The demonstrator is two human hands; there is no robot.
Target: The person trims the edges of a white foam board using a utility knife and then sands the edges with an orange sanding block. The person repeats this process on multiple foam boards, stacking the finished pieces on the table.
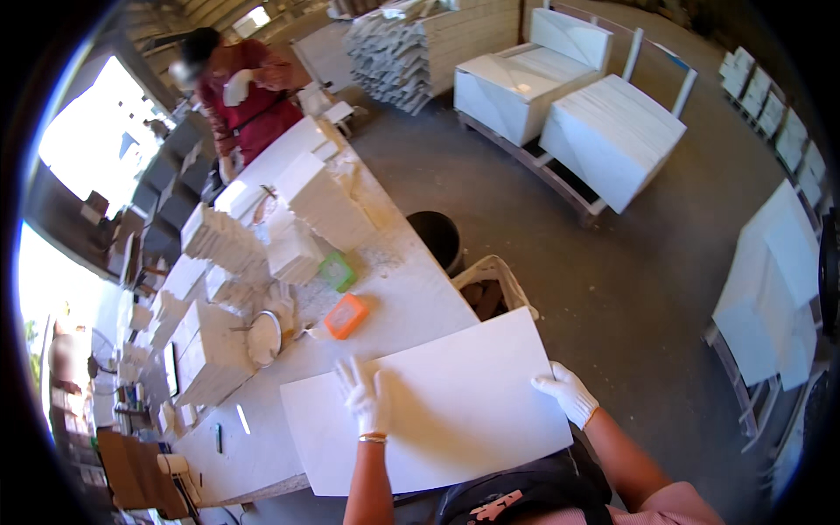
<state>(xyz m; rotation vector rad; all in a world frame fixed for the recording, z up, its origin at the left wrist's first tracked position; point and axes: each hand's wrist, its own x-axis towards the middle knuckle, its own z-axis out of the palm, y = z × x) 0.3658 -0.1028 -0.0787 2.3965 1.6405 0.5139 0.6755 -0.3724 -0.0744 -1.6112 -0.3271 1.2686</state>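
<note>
White slab on near end of table, gloved R hand on its right edge.
R grip holds slab edge, thumb on top; gloved L hand is over slab's left part, grip wide w/ fingers spread, can't tell if touching. Slab juts past table's right edge. Beyond it: orange block, then green block a bit farther; round dish to left, w/ pale stuff inside. Dark bucket right of table; co-worker in red top, far left.
</note>
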